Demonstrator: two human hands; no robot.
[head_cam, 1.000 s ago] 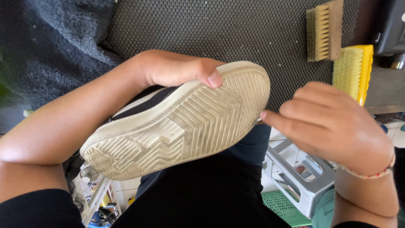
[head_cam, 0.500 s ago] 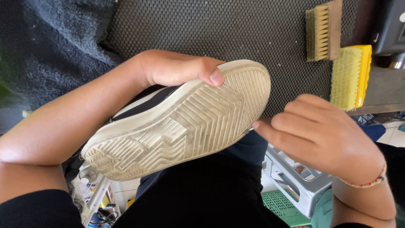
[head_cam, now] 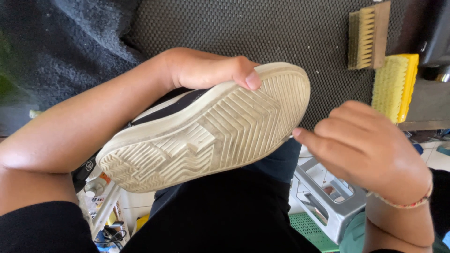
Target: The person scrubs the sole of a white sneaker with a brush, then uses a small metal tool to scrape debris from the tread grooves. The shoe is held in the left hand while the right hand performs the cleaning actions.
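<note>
Shoe lies sole-up across your lap, toe toward the brushes. Your left hand is clamped on its upper edge, thumb on the sole rim. Your right hand, fingers loosely curled and holding nothing, hovers just beside the toe. Beyond the shoe: wooden brush, yellow brush on dark mat.

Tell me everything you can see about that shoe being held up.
The shoe is turned sole up, lying slantwise across the person's lap. Its cream rubber sole has a ridged zigzag tread, greyed with dirt. A strip of dark upper with a white stripe shows along the top edge. The left hand grips it, thumb on the sole; the right hand's fingertip is at the toe end.
</note>
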